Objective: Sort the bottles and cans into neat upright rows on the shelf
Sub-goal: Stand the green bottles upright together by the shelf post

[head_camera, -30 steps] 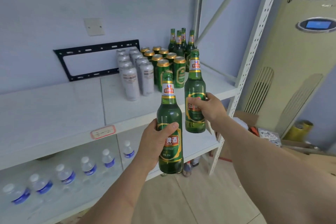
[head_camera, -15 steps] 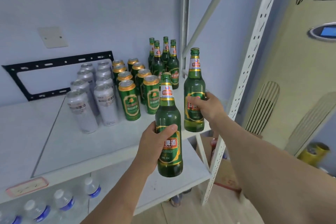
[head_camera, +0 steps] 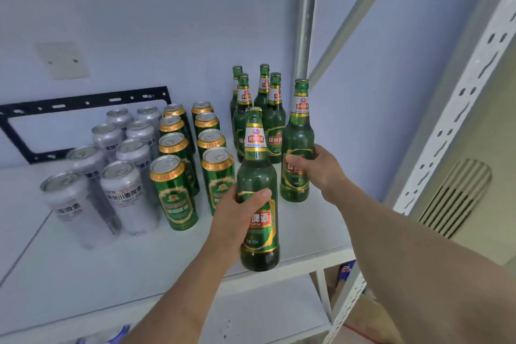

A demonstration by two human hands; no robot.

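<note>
Green glass fills both hands. The left hand (head_camera: pixel 237 215) grips one beer bottle (head_camera: pixel 259 204) round its lower body, thumb across the label, so part of the gold-and-red print is covered; this bottle is upright over the front edge of the white shelf (head_camera: pixel 117 265), and whether its base touches the board cannot be told. The right hand (head_camera: pixel 315 167) grips a second bottle (head_camera: pixel 297 145) at mid-body, at 1 o'clock from the first, upright; its base is at the shelf surface, contact unclear. At 12 o'clock, four more green bottles (head_camera: pixel 275 120) stand upright in the back corner, the rear pair mostly hidden behind the front pair. At 10 o'clock stand green cans (head_camera: pixel 173 193) in two rows, then silver cans (head_camera: pixel 128 198) at 9 o'clock, their nearest ones blurred. A lower shelf (head_camera: pixel 265 313) is cut off at the bottom edge.
</note>
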